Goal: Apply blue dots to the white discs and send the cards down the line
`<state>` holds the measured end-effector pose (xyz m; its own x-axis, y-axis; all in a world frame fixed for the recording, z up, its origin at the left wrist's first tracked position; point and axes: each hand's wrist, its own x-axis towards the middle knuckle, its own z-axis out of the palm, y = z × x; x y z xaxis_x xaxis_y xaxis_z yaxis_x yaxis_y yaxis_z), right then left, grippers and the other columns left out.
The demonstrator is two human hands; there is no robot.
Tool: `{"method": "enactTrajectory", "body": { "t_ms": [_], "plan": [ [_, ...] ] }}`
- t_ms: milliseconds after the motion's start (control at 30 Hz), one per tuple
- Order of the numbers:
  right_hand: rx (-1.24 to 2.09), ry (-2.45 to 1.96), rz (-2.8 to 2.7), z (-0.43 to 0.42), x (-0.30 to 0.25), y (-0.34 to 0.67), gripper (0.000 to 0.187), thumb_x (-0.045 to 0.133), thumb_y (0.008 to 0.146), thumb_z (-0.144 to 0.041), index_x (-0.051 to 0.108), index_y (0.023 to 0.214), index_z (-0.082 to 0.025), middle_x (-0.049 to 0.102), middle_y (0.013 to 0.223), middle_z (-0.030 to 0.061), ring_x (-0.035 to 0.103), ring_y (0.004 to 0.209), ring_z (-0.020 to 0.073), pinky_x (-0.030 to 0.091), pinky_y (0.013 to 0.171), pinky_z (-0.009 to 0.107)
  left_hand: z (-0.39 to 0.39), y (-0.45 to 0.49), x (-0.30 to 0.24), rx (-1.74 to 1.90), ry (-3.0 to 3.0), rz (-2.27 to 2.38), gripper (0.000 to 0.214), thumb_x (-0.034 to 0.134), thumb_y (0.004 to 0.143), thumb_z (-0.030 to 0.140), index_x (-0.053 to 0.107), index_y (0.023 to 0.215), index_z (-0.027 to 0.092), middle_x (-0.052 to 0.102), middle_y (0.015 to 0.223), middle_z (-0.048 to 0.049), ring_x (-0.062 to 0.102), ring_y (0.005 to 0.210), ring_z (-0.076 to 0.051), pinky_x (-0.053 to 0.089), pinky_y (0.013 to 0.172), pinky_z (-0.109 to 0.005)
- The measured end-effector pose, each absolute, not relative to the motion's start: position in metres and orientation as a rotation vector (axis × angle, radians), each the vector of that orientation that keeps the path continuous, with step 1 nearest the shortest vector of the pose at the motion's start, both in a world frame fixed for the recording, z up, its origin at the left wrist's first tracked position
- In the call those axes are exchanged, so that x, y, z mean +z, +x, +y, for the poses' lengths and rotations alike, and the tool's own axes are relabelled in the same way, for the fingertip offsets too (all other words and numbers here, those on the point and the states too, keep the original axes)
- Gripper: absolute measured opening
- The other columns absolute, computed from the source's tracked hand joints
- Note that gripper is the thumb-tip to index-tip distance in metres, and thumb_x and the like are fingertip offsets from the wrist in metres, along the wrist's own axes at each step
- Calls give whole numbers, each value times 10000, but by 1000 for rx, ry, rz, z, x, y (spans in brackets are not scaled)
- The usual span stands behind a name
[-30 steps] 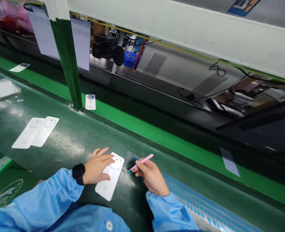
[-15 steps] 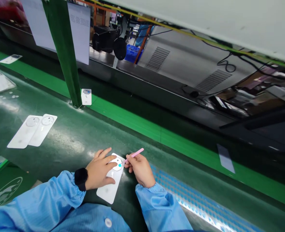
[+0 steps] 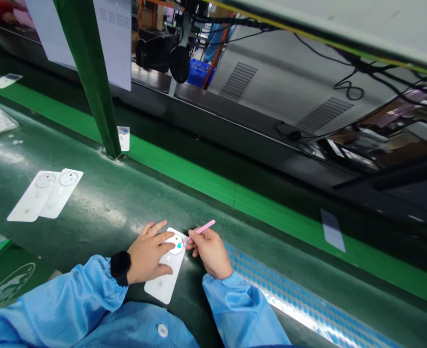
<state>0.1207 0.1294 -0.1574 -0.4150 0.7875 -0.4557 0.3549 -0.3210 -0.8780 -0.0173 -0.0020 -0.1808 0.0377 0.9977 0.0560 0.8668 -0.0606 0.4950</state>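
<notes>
A white phone back cover (image 3: 165, 282) with a round camera ring lies on the dark green belt (image 3: 108, 208) close in front of me. My left hand (image 3: 148, 253) rests flat on it, fingers stretched toward the ring, a black watch on the wrist. My right hand (image 3: 206, 251) pinches pink tweezers (image 3: 201, 229) whose tip meets a small blue dot (image 3: 179, 246) on the ring. Both sleeves are light blue.
Two more white covers (image 3: 44, 194) lie side by side at the left. A green post (image 3: 90, 82) stands behind, with another cover (image 3: 124, 137) at its foot. A strip of blue dot stickers (image 3: 293, 302) runs at the right. A grey film piece (image 3: 332, 229) lies on the green stripe.
My right hand moved left, bringing the tweezers' tip from beside the cover onto its camera ring, where a blue dot now sits. My left hand stayed on the cover.
</notes>
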Motion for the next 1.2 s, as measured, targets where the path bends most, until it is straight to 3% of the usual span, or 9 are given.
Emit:
{"method": "enactTrajectory", "body": {
  "t_ms": [800, 1200],
  "plan": [
    [1703, -1442, -1653, 125, -163, 121, 376, 690, 564, -523, 573, 638, -173, 601, 485, 15, 566, 440, 139, 405, 338, 207, -2, -16, -181, 554, 1988, 1906, 478, 759, 690, 448, 603, 1100, 260, 521, 1321, -41, 264, 1346, -331, 178, 1084, -518],
    [1637, -1399, -1712, 123, -167, 124, 363, 665, 612, -531, 580, 660, -182, 622, 529, 24, 593, 478, 160, 444, 372, 230, 0, -10, -164, 345, 1976, 1910, 447, 652, 764, 408, 549, 1187, 307, 462, 1361, -57, 240, 1341, -368, 257, 968, -583]
  ]
}}
